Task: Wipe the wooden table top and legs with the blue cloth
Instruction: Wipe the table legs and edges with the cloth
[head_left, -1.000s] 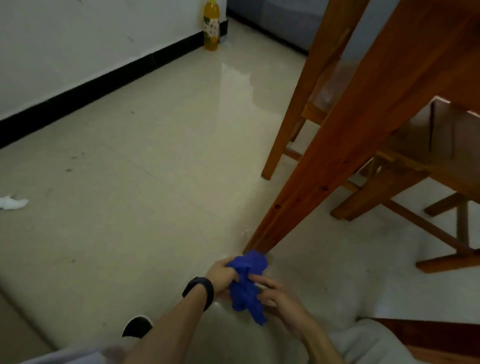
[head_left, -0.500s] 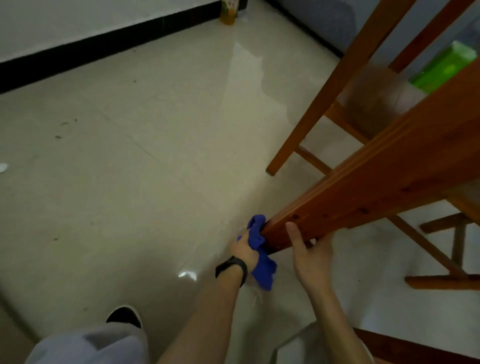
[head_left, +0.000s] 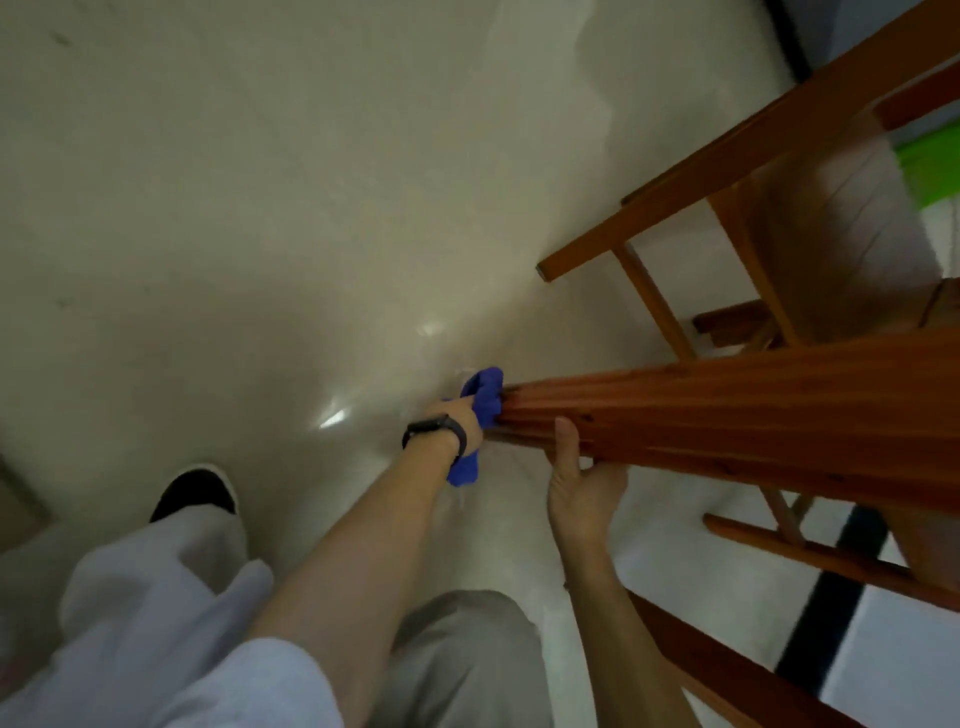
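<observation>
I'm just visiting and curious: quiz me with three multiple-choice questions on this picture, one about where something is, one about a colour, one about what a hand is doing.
1. Where is the blue cloth?
A. Draped over the chair seat
B. Pressed to the lower end of the wooden table leg
C. Lying flat on the floor

2. What colour is the band on the left wrist?
A. Black
B. Red
C. White

3. What is the right hand doing?
A. Hanging free at the side
B. Holding a bottle
C. Gripping the table leg, bare

Answers:
1 B, the left hand bunches the cloth against the leg's end near the floor.
2 A, the band reads dark black against the skin.
3 C, its thumb lies on the leg and the palm cups it from below, with no cloth in it.
</observation>
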